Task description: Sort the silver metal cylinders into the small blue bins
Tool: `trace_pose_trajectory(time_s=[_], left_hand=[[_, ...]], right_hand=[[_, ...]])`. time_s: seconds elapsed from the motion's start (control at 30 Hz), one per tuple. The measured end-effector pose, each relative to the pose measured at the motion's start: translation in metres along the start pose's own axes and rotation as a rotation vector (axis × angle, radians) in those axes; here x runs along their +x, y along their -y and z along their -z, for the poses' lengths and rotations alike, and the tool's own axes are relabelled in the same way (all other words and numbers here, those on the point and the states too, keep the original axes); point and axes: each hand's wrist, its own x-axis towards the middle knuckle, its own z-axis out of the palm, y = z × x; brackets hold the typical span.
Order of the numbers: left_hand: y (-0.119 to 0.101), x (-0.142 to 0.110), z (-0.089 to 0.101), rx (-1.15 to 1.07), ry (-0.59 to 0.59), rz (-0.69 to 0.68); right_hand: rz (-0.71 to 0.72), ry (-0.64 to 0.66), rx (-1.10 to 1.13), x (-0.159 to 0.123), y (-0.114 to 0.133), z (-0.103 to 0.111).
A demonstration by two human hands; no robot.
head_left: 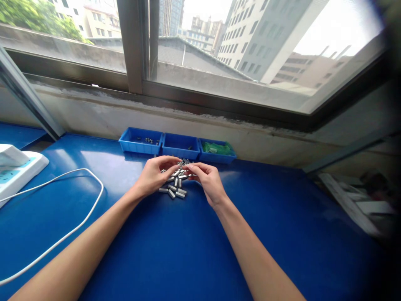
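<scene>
A pile of small grey metal rods, like hex standoffs [180,194], lies on the blue tabletop [175,246]. At the pile's left side my left hand [158,170] is closed, thumb and fingers curled toward each other over the rods. My right hand [205,177] comes in from the right with thumb and forefinger pinched, its tips close to the left fingertips. Whatever small piece sits between the fingertips is too small to make out. Both hands hide part of the pile.
Behind the hands stand three blue bins: the left bin [138,146] holds small metal parts, the middle bin [178,152] a few dark bits, the right bin [216,158] a green bag [219,148]. A white power strip [34,165] and white cable [94,209] lie left.
</scene>
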Motion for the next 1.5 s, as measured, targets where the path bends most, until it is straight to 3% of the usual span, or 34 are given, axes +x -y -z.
trace_pose_trajectory(time_s=[0.13, 0.3, 0.43, 0.57, 0.77, 1.0, 1.2, 1.5], left_hand=[[0.01, 0.01, 0.012, -0.079, -0.152, 0.075], [0.021, 0.024, 0.031, -0.154, -0.47, 0.053], [0.023, 0.028, 0.038, -0.225, -0.521, 0.052], [0.022, 0.026, 0.036, -0.197, -0.456, 0.041], [0.012, 0.013, 0.018, 0.098, -0.147, 0.093], [0.008, 0.002, 0.01, 0.462, 0.057, -0.198], [0.009, -0.001, 0.014, 0.649, 0.114, -0.33], [0.006, -0.003, 0.011, 0.702, 0.195, -0.341]], right_hand=[[-0.006, -0.009, -0.032, 0.0, 0.001, 0.0], [-0.023, 0.01, -0.069, 0.0, 0.001, 0.0], [0.012, 0.002, -0.143, 0.002, -0.001, 0.004], [0.155, -0.024, -0.446, 0.001, 0.0, 0.013], [0.271, -0.004, -0.717, -0.002, 0.005, 0.021], [0.343, 0.054, -0.819, -0.001, 0.001, 0.023], [0.404, 0.097, -0.963, -0.005, -0.005, 0.019], [0.374, 0.133, -0.981, -0.005, -0.003, 0.016]])
